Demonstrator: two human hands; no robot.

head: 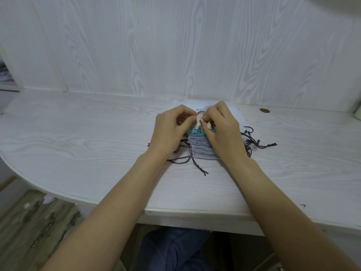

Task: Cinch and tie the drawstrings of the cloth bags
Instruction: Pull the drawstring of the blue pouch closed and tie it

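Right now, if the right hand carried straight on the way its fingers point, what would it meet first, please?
The right hand points left across the cream drawstring it pinches, so it would most likely meet the left hand first, whose fingertips sit just across the cord. Depth between them is unclear.

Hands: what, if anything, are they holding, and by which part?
Both the left hand and right hand pinch the cream drawstring at its knotted ends, above the blue bag.

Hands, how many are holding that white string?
2. The left hand pinches the cream-white cotton drawstring from the left side, and the right hand pinches it from the right, both above the teal cloth bag. Fingers hide part of the string.
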